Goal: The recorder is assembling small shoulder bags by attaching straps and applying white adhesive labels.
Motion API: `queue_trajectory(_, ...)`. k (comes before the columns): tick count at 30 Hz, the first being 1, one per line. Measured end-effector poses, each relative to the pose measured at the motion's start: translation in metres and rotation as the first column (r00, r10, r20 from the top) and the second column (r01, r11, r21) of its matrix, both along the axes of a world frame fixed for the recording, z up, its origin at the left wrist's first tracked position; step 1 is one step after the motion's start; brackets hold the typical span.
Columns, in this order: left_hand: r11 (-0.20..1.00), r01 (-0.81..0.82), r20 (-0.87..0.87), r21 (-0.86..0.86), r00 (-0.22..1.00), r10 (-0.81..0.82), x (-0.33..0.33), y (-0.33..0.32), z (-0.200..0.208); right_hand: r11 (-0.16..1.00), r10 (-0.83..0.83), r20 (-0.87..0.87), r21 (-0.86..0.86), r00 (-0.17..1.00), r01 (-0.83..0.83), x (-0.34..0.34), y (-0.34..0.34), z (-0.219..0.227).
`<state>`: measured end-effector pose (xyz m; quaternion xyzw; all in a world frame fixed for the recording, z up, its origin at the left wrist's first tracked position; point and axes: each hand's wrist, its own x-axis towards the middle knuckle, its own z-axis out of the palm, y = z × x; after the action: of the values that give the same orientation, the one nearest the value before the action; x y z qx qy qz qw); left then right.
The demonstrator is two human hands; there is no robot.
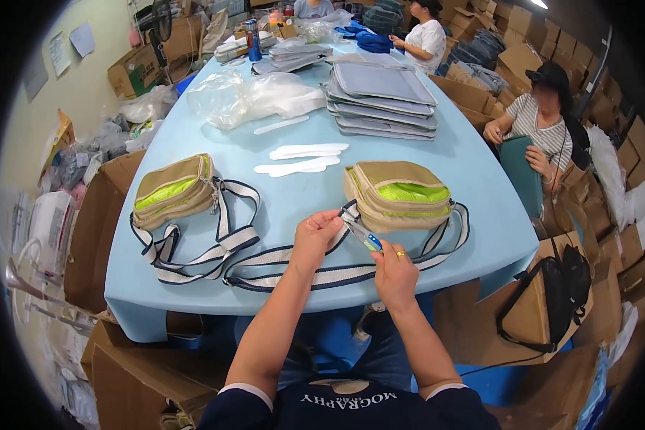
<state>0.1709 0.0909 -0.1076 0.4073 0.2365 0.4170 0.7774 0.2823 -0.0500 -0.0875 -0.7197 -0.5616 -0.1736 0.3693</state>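
Note:
A tan shoulder bag [401, 195] with a lime-green mesh front pocket sits on the table before me. My left hand [318, 235] pinches the white-and-navy strap [349, 213] close to the bag's left side. In my right hand [396, 272] is a pair of blue-handled thread snips [370, 241], their tips pointing up and left toward the pinched strap. The rest of that strap loops across the table around my wrists. To the left lies a second, matching shoulder bag [172, 192], its own striped strap [222, 244] coiled beside it. My fingers partly hide the strap's attachment.
White strips [301, 159] lie mid-table on the light blue cover [265, 201]. Beyond them are clear plastic bags [254, 97] and a stack of grey pouches [380, 100]. A person [545, 122] at the right holds a teal pouch. Cardboard boxes [111, 229] border the table.

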Motion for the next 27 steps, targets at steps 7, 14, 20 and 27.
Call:
queue_trajectory(7, 1.0, -0.031, -0.021, 0.003, 0.999, 0.031, 0.001, 0.001, -0.001, 0.991, 0.13, -0.157, 0.052, 0.979, -0.123, 0.006, 0.003, 0.005)
queue_trajectory(14, 0.969, -0.157, -0.147, 0.189, 0.971, 0.186, 0.011, -0.002, 0.001, 0.948, 0.27, -0.536, 0.293, 0.8, -0.123, 0.034, -0.007, -0.002)
queue_trajectory(20, -0.075, 0.035, 0.053, 0.997, 0.417, 0.907, -0.008, 0.023, 0.017, 0.938, -0.317, -0.486, -0.031, 0.814, 0.346, 0.128, -0.07, 0.013)
queue_trajectory(27, 0.076, 0.292, -0.276, 0.953, 0.743, 0.61, 0.008, -0.082, 0.019, 0.759, -0.631, -0.173, -0.338, 0.756, 0.556, 0.248, -0.072, 0.001)
